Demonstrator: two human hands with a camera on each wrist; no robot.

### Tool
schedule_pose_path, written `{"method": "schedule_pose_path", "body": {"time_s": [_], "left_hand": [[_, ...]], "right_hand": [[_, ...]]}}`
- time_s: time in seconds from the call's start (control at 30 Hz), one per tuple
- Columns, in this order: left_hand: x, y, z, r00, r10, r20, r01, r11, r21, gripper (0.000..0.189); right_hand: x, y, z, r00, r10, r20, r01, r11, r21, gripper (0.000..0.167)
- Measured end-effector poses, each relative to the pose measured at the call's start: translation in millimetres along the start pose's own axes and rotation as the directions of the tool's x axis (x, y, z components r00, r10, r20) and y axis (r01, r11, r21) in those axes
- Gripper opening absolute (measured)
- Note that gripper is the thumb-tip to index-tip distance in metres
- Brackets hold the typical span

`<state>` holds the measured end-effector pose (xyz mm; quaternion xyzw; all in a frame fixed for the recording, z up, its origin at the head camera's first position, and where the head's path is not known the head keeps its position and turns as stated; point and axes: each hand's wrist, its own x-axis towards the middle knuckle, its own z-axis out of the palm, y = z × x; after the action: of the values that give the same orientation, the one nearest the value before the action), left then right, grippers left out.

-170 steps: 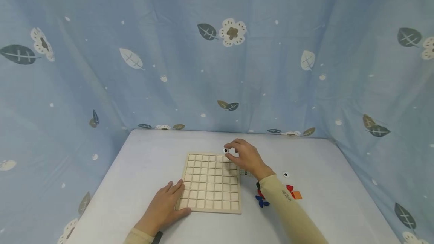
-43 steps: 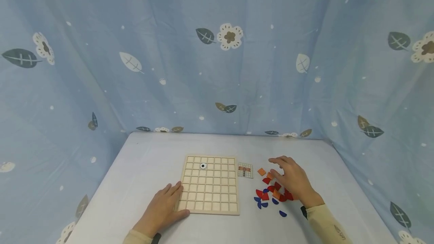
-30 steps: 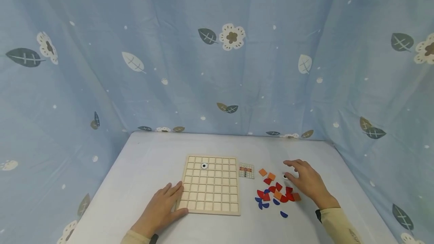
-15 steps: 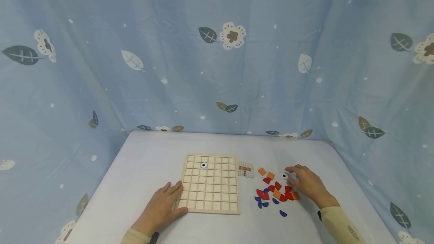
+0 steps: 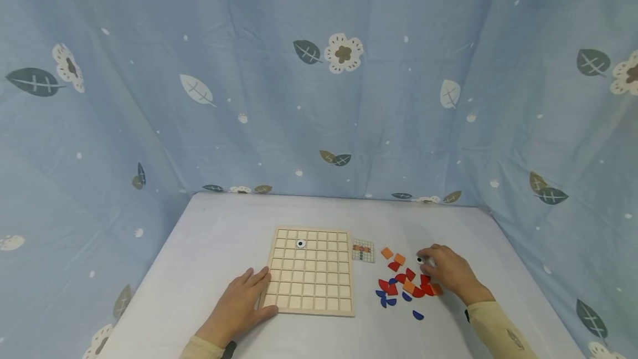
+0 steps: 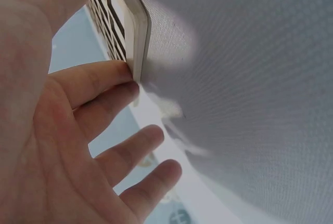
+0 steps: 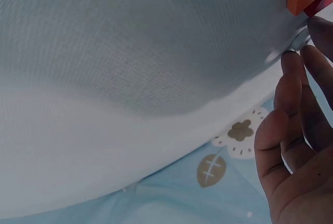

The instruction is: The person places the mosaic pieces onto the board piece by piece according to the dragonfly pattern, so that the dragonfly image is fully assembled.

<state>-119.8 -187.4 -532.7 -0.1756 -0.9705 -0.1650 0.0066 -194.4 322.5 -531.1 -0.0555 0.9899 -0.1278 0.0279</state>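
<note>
The white disc (image 5: 419,260) sits pinched between thumb and fingertips of the nearly closed right hand (image 5: 452,271), red pieces (image 5: 417,292) around its seven o'clock. Toward nine o'clock lies the grid board (image 5: 310,265); the left hand (image 5: 240,304), fingers loosely extended, touches its eight o'clock edge.

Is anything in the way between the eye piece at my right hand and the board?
Yes: two orange tiles, then the card, lie between the eye piece at your right hand and the board. They look flat, so a slight lift would probably clear them.
</note>
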Motion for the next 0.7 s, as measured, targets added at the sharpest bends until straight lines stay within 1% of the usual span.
{"method": "schedule_pose_path", "body": {"time_s": [0.07,0.17,0.33,0.7], "left_hand": [[-0.2,0.2,-0.3,1.000,0.001,0.000,-0.001,1.000,-0.009,0.079],[0.0,-0.6,0.3,1.000,0.003,0.001,-0.003,1.000,-0.010,0.079],[1.0,-3.1,3.2,1.000,0.005,-0.004,-0.005,1.000,0.000,0.079],[2.0,-3.5,3.7,1.000,-0.001,-0.002,0.001,1.000,-0.006,0.081]], "right_hand": [[0.0,-1.0,-0.7,1.000,0.003,0.006,-0.003,1.000,0.001,0.031],[-0.8,-1.9,-0.3,1.000,0.000,-0.005,0.000,1.000,0.008,0.029],[-1.4,-2.9,1.0,1.000,-0.005,-0.017,0.005,1.000,0.019,0.030],[-0.7,-2.0,-0.5,1.000,0.020,0.014,-0.020,0.999,0.029,0.028]]}}
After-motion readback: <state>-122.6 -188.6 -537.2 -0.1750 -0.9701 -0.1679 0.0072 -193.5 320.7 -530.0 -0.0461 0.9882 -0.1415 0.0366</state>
